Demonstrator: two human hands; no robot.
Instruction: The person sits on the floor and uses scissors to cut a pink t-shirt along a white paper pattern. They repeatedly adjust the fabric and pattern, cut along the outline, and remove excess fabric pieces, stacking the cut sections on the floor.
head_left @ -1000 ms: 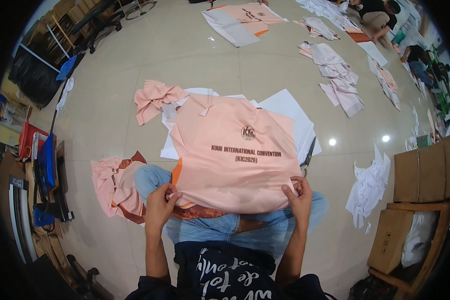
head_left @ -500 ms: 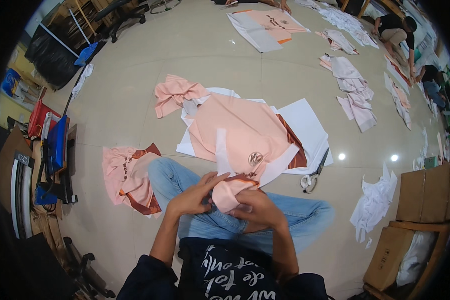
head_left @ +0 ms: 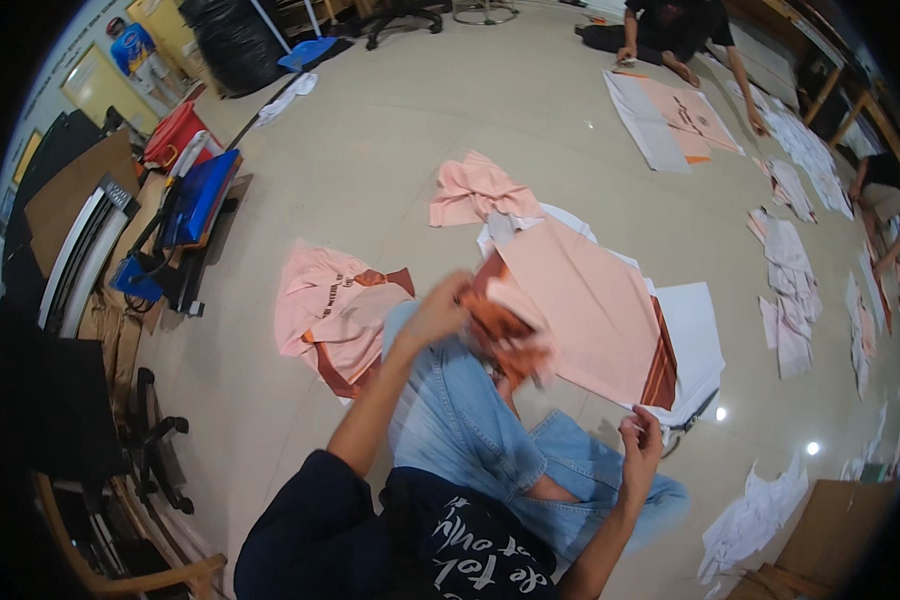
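My left hand (head_left: 440,312) is closed on a bunched fabric piece (head_left: 510,330), pink with brown and orange print, smeared by motion above my left knee. To the right, my right hand (head_left: 642,442) is raised with curled fingers; a small whitish bit shows at the fingertips, too small to name. Just beyond it, scissors (head_left: 678,434) lie partly hidden at the edge of the fabric stack. A flat pink fabric panel (head_left: 585,310) with a brown corner lies on white sheets (head_left: 698,340) in front of me. A crumpled pink cloth (head_left: 480,190) sits at the panel's far left.
By my left knee lies a pile of printed pink fabric (head_left: 335,310). White scraps (head_left: 755,520) and cloth heaps (head_left: 790,290) lie to the right. Another person (head_left: 670,30) sits at the far side near a pink-and-white panel (head_left: 675,120). A cardboard box (head_left: 840,540) stands at lower right.
My hands have moved apart, the left lifting the fabric piece up and left, the right going right. The pink panel's top piece has left the stack. The view has turned left.
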